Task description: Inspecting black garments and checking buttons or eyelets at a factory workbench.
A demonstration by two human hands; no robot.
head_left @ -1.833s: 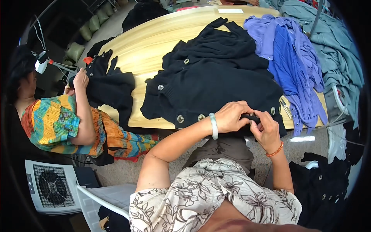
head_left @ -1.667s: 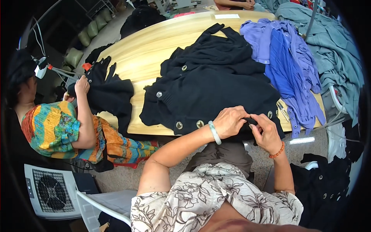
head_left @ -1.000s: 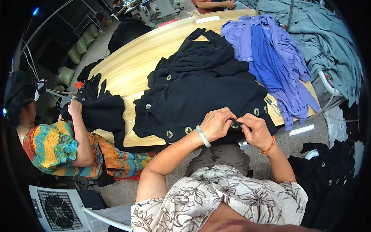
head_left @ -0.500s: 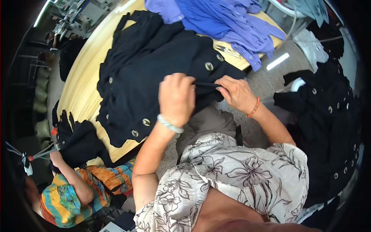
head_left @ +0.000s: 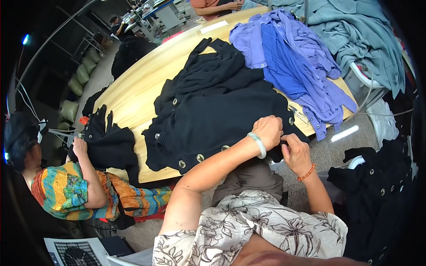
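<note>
A black knit cardigan (head_left: 213, 111) with large round metallic-looking buttons lies spread on the table (head_left: 146, 99), its near edge reaching toward me. My left hand (head_left: 267, 129) is closed on the cardigan's edge near its right corner, the fingertips partly hidden behind the knuckles. Just beside it, my right hand (head_left: 297, 155) pinches the same edge between thumb and fingers. The two hands almost touch, and what little cloth lies between them is mostly covered.
Purple-blue garments (head_left: 295, 62) lie at the table's right, by a small metal tool (head_left: 300, 116). Teal knits (head_left: 359, 40) are heaped at far right. More black buttoned garments (head_left: 377, 186) hang at my right. A co-worker (head_left: 71, 188) at left handles black cloth.
My hands have come closer together along the edge, with the stretched strip between them now gone from sight. The view has shifted, showing more of the far table and another person there.
</note>
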